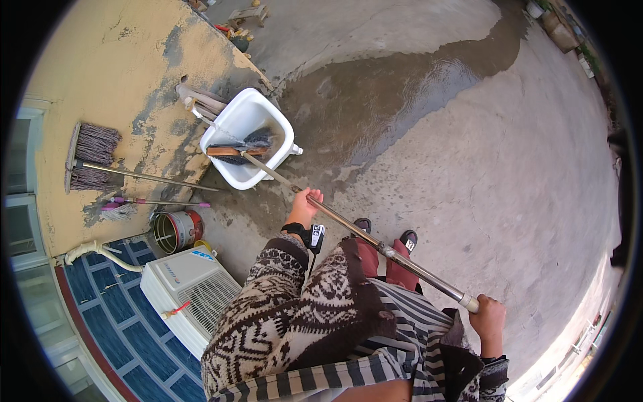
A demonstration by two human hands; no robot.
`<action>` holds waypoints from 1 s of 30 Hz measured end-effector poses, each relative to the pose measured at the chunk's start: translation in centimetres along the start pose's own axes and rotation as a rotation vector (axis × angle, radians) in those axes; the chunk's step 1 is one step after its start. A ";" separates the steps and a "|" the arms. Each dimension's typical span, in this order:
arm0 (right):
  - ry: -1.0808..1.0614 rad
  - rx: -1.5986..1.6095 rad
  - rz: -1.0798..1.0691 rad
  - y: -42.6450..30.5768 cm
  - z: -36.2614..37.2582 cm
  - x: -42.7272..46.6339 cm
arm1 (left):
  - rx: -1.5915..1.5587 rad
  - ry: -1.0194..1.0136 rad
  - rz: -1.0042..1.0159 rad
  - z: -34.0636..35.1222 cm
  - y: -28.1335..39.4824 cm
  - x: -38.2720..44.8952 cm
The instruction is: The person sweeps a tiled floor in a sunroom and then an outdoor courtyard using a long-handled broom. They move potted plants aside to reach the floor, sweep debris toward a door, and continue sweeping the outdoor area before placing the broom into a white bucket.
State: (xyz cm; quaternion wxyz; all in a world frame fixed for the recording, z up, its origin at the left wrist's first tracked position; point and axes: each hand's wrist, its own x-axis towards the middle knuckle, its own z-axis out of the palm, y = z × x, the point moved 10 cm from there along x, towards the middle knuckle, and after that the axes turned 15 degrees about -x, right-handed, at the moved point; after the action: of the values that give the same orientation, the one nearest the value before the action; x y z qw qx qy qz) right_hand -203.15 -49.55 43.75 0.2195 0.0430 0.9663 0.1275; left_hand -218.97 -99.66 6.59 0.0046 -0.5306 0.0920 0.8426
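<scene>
A long-handled mop slants across the view, its wooden head and dark strands inside a white mop basin. My left hand is around the middle of the metal pole, below the basin in the picture. At the pole's far end, my right hand is closed on the grip. Water runs from a tap at the wall into the basin, onto or near the dark strands. Cloths hang beside the tap.
A second mop and a small purple-handled mop lean on the peeling yellow wall. Near them stand a metal bucket and an air-conditioner outdoor unit. Water spreads over the concrete beyond the basin. A wooden stool stands farther off.
</scene>
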 end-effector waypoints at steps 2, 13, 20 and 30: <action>0.024 -0.005 -0.001 1.0 2.5 -1.2 | 0.114 -0.002 0.000 -1.4 -0.7 -0.2; -0.057 0.121 0.149 13.7 14.3 -6.2 | 0.233 0.025 -0.168 1.4 -11.7 -10.4; -0.257 0.215 0.158 16.2 21.9 -6.7 | 0.277 -0.071 -0.148 4.1 -14.4 -15.6; -0.210 0.168 0.138 18.8 12.3 -6.0 | 0.287 -0.074 -0.149 2.8 -14.5 -13.8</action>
State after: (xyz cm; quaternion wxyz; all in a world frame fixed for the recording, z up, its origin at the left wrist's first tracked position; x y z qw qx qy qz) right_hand -191.91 -29.50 40.47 0.3058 0.1405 0.9400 0.0560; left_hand -213.94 -83.69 17.97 0.1460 -0.4984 0.1716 0.8371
